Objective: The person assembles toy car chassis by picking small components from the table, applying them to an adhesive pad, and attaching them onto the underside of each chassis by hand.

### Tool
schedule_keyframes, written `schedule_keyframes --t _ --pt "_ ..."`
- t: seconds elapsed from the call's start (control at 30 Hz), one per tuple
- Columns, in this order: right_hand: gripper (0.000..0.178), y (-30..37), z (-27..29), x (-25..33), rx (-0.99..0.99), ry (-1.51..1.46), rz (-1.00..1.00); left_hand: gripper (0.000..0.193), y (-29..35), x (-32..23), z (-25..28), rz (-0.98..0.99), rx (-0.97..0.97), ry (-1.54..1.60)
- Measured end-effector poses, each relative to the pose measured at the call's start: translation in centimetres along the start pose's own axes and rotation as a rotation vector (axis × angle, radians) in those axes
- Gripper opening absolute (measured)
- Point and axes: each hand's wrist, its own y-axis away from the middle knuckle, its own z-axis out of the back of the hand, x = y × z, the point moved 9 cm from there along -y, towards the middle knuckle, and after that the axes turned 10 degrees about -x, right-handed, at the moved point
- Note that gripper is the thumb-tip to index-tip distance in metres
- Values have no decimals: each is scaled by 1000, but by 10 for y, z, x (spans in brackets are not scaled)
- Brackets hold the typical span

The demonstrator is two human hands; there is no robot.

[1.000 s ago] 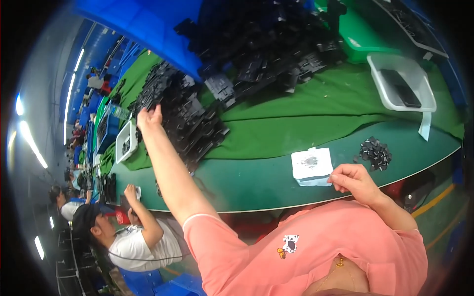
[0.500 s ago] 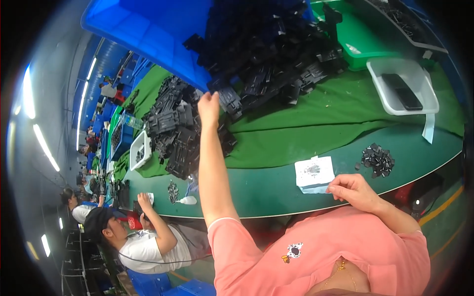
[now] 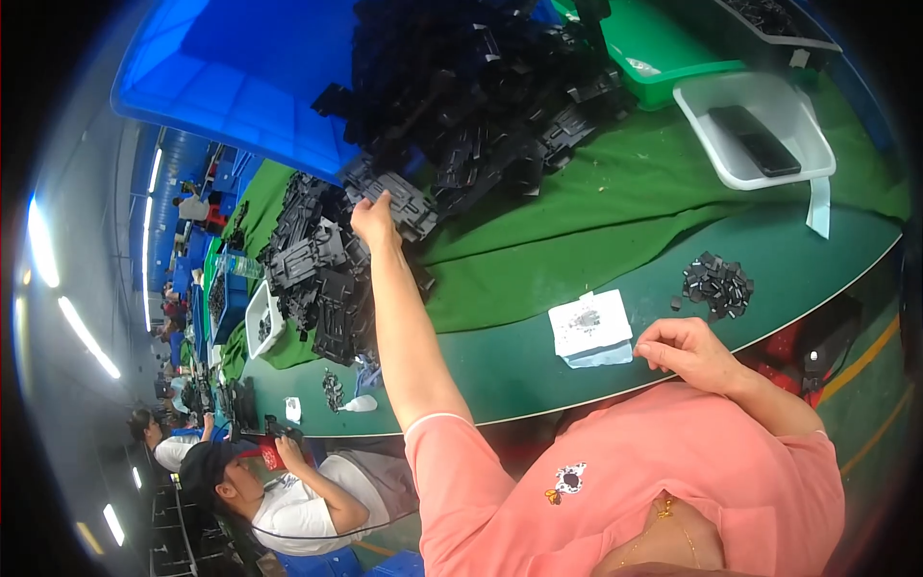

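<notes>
My left hand (image 3: 376,223) reaches far out over the bench, its fingers closed on the edge of a flat black plastic part (image 3: 409,204) with slots and ridges. That part hangs between a big heap of like black parts (image 3: 481,106) and a second pile (image 3: 312,250) to the left. My right hand (image 3: 690,354) rests near the bench edge, thumb and fingers pinched together; anything between them is too small to make out. Beside it lies a white paper pad (image 3: 589,322) with dark specks on it. Small black pieces (image 3: 716,287) form a little pile beyond.
A tipped blue bin (image 3: 231,87) stands behind the heap, with a green tray (image 3: 663,48) to its right. A white tub (image 3: 812,144) holds a dark phone-like slab (image 3: 755,139). Green cloth (image 3: 538,236) covers part of the bench. A co-worker (image 3: 298,500) sits at the left.
My left hand has drawn the black part away from the heap, slightly left and nearer. The view has shifted a little; my right hand stays by the paper pad.
</notes>
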Motion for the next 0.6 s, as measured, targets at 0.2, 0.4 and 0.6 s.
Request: schedule_keyframes --t 0.2,0.4,0.6 --pt "18 -4 -2 7 -2 5 13 19 34 -61 35 -319 -219 520" --pt "14 -5 24 61 -222 141 372 26 134 -130 25 -472 258 89" --pt "62 -3 16 112 -202 277 716 30 287 -116 -9 -516 1102 -310"
